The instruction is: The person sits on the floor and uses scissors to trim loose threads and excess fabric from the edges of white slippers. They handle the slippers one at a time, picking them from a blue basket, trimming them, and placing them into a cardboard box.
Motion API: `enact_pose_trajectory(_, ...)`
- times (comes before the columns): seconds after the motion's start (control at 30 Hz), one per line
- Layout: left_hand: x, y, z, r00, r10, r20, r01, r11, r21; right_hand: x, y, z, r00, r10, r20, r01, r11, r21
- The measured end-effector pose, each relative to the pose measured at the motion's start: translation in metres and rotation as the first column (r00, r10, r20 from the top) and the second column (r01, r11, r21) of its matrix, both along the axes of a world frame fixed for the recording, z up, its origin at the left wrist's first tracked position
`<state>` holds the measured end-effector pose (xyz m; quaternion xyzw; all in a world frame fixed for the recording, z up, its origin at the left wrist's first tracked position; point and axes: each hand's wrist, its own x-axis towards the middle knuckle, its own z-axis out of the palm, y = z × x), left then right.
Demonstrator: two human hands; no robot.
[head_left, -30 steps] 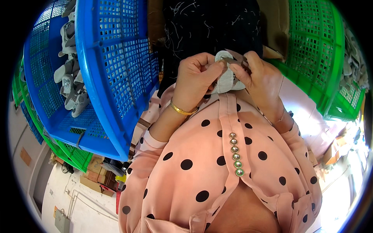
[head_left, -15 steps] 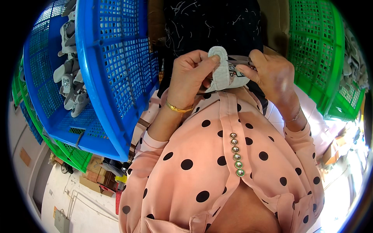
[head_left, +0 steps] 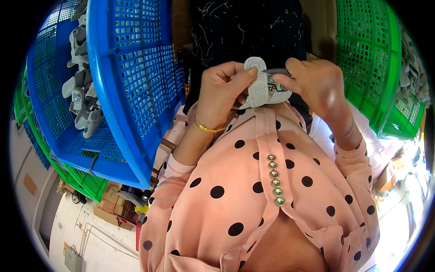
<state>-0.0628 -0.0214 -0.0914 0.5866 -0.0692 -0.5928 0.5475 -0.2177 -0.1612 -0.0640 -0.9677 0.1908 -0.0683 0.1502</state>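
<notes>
My left hand (head_left: 225, 88) pinches the rounded tip of a small pale grey shoe upper (head_left: 258, 93) between thumb and fingers. It is stitched fabric with dark outlined shapes printed on one side. My right hand (head_left: 317, 84) is closed around thread snips (head_left: 276, 71), whose grey pointed blades reach left to the edge of the upper, close to my left thumb. The snips' handle is hidden inside my fingers. Beyond both hands, a black cloth (head_left: 244, 31) is strewn with white thread ends.
A blue plastic basket (head_left: 102, 81) stands close at my left with several grey shoe uppers (head_left: 79, 97) in it. At my right is a green basket (head_left: 367, 59), and more grey pieces (head_left: 410, 68) lie beyond its wall. Cardboard boxes (head_left: 113, 206) stand at the lower left.
The snips' blades now show plainly, pointing left at the upper's edge; before, they were mostly behind it. The upper has turned slightly and shifted a little toward me.
</notes>
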Motion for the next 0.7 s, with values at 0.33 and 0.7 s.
enact_pose_trajectory(0.33, 0.002, 0.000, 0.002, 1.000, 0.004, 0.001, -0.004, 1.000, -0.002, -0.004, 0.005, 0.000, 0.998, -0.068, 0.013, 0.068, 0.998, 0.013)
enact_pose_trajectory(0.7, 0.001, 0.001, 0.001, 1.000, 0.002, 0.005, -0.002, 1.000, -0.005, 0.001, 0.007, 0.002, 1.000, -0.004, 0.001, 0.004, 0.990, -0.138)
